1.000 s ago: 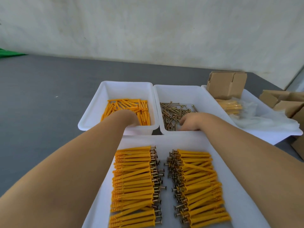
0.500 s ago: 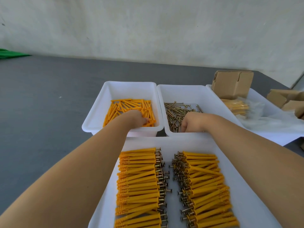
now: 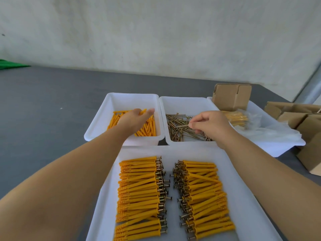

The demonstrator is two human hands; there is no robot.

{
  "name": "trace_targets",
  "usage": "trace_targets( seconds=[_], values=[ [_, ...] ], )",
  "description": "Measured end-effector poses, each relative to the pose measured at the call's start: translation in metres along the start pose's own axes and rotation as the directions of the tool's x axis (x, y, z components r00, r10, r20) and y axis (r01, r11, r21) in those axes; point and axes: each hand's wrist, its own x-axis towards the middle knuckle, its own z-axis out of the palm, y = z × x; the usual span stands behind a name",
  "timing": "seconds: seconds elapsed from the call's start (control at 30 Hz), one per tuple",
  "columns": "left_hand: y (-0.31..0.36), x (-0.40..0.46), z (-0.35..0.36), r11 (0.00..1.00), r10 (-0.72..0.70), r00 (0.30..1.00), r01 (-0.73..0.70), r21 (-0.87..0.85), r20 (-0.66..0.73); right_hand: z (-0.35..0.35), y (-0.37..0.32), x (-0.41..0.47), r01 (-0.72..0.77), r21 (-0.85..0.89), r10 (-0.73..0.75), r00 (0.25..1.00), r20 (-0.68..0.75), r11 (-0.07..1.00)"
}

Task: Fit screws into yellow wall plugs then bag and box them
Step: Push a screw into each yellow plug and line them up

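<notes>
My left hand (image 3: 133, 119) is in the left white bin (image 3: 97, 126) and holds a yellow wall plug (image 3: 143, 112) lifted off the loose yellow plugs (image 3: 147, 129). Above the middle white bin (image 3: 184, 103) my right hand (image 3: 210, 124) pinches a brass screw (image 3: 184, 125) by its end, over the heap of loose screws (image 3: 178, 134). In the near white tray (image 3: 243, 188) lie two rows of plugs fitted with screws, the left row (image 3: 139, 192) and the right row (image 3: 205, 193), with the screw heads facing the middle.
A third white tray (image 3: 295, 141) at the right holds clear bags (image 3: 271, 131), a bagged bundle of plugs (image 3: 236, 117) and a small cardboard box (image 3: 231, 96). More cardboard boxes (image 3: 295, 115) lie at the far right. Grey table (image 3: 43, 110); a white wall behind.
My right hand has risen out of the screw heap with one screw pinched. My left hand has lifted a yellow plug from the pile. The view has shifted a little.
</notes>
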Motion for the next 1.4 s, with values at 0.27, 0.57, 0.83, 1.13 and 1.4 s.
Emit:
trace_targets(
  seconds=[0.27, 0.57, 0.83, 1.13, 1.4],
  values=[
    [0.04, -0.045, -0.015, 0.965, 0.107, 0.986, -0.133, -0.224, -0.128, 0.011, 0.003, -0.025, -0.013, 0.302, 0.021, 0.999, -0.026, 0.953],
    [0.035, -0.086, 0.013, 0.953, 0.293, 0.951, -0.299, -0.052, -0.095, 0.018, 0.017, -0.036, 0.106, 0.3, -0.048, 0.98, -0.195, 0.948],
    [0.032, -0.1, 0.019, 0.764, 0.278, 0.886, -0.439, -0.473, -0.372, 0.019, 0.021, -0.037, 0.159, 0.238, -0.109, 0.971, -0.21, 0.958],
    [0.026, -0.1, 0.016, 0.625, 0.202, 0.934, -0.354, -0.696, -0.294, 0.022, 0.018, -0.04, 0.202, 0.344, -0.136, 0.969, -0.207, 0.917],
    [0.024, -0.102, 0.022, 0.788, 0.313, 0.945, -0.311, -0.532, -0.089, 0.031, 0.011, -0.045, 0.183, 0.499, -0.136, 0.982, -0.13, 0.847]
  ],
)
